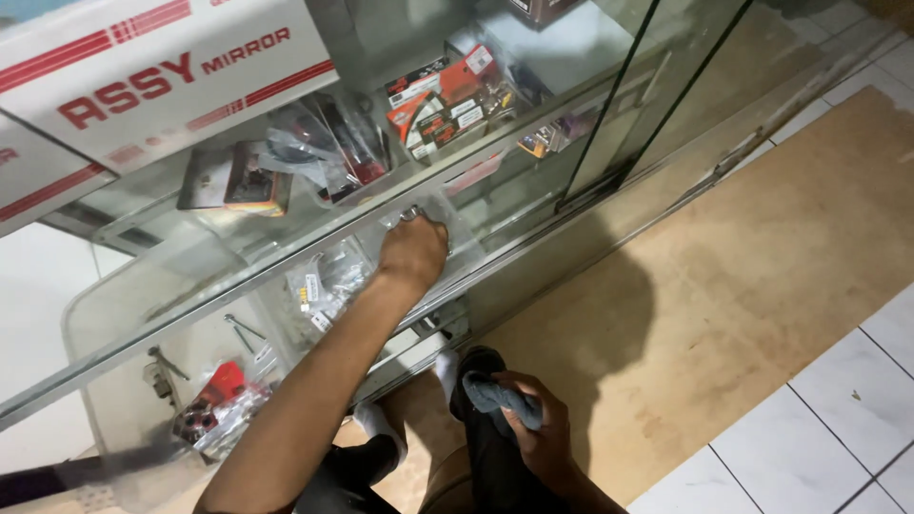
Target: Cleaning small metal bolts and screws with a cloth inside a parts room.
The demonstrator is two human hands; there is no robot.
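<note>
Reach-in step: your left hand [411, 252] was inside the glass display cabinet [533, 219], fingers curled on a small shiny metal part [410, 213] on the middle shelf. Your right hand [538, 428] gripped a crumpled grey cloth [500, 400] by your knee; the part probably needed lifting out clear of the clear plastic parts packets [324, 286].

Glass shelf [314, 224] — bagged parts [328, 286], perhaps — red boxes [443, 100] above.

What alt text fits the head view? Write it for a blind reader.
A person's left hand reaches into a glass display cabinet of packaged small parts, while the right hand grips a grey cloth above brown floor matting.
</note>
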